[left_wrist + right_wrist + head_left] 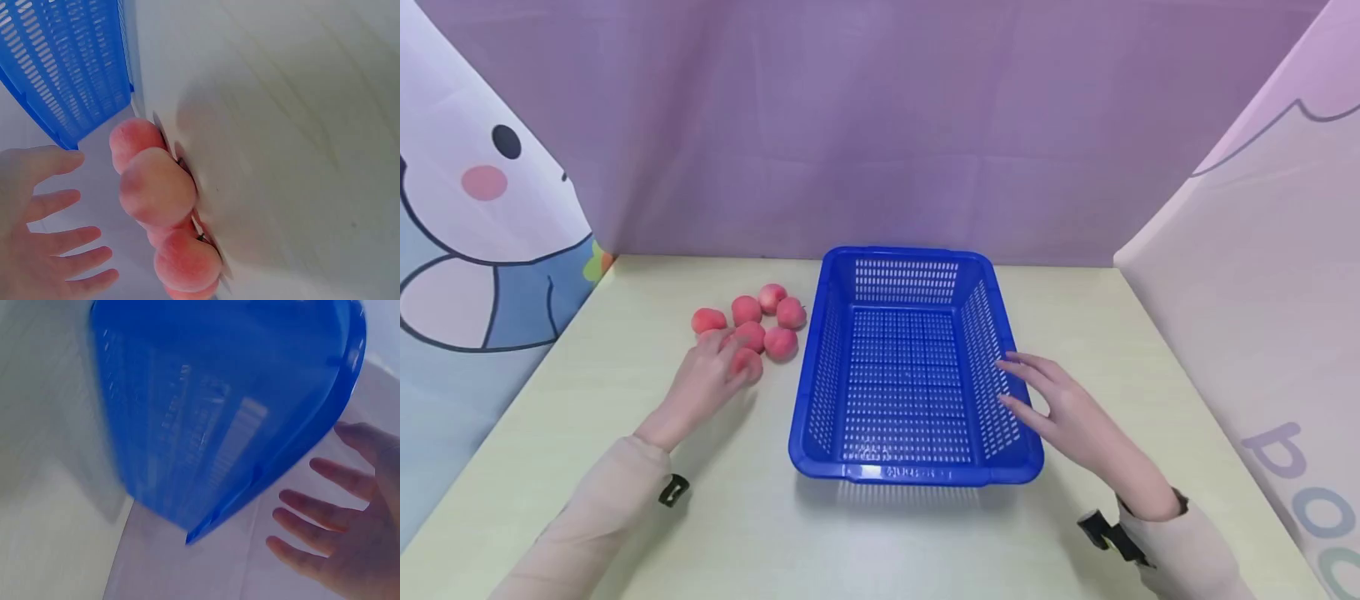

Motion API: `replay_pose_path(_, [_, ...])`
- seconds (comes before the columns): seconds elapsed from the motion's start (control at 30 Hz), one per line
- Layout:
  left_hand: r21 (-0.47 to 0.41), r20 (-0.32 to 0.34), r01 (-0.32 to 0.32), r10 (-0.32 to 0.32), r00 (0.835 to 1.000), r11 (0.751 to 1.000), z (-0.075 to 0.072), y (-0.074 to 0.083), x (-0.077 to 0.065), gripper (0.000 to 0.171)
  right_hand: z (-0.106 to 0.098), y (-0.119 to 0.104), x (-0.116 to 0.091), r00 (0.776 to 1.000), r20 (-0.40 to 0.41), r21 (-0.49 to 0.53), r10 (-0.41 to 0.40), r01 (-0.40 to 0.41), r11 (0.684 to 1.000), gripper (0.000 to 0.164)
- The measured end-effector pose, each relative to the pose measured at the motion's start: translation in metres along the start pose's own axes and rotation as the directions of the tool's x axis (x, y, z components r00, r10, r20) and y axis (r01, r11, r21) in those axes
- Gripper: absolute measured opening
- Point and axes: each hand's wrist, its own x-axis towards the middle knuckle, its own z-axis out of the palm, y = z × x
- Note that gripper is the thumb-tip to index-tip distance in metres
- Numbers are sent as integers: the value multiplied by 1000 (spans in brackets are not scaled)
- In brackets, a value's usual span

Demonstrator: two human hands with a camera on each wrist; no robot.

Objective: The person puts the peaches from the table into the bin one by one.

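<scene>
Several pinkish-red peaches (781, 343) lie in a cluster on the table, left of a blue plastic basket (917, 475). Over the near side of that cluster is my left hand (696, 379), partly hiding some of the fruit. Its fingers look spread in the left wrist view, with a gap between them and the nearest peach (157, 187). My right hand (1078, 417) hovers at the basket's right rim, fingers extended and apart. In the right wrist view the thumb (359, 437) is close to the rim; whether it touches cannot be told.
The basket has slotted walls and a grid floor with nothing in it. A pale wood-look table (737, 517) carries everything. Behind it hangs a purple cloth (880, 125), and printed cloth panels (1240, 275) close off both sides.
</scene>
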Motion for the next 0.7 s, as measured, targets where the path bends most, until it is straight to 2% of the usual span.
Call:
replay_pose_path(0.13, [8, -30, -12, 13, 999, 1000, 3, -6, 0, 36, 4, -11, -2, 996, 0, 44, -85, 85, 995, 38])
replay_pose_path(0.23, [7, -34, -15, 16, 999, 1000, 4, -9, 0, 38, 7, -18, -4, 993, 22, 62, -119, 118, 991, 37])
replay_pose_path(0.5, [-72, 31, 22, -20, 999, 997, 7, -11, -1, 34, 11, -29, -10, 982, 170, 96, -83, 67, 993, 40])
replay_pose_path(0.7, [-105, 73, 41, -34, 997, 994, 11, -12, 0, 28, 13, -34, -12, 952, 296, 111, -75, 44, 993, 48])
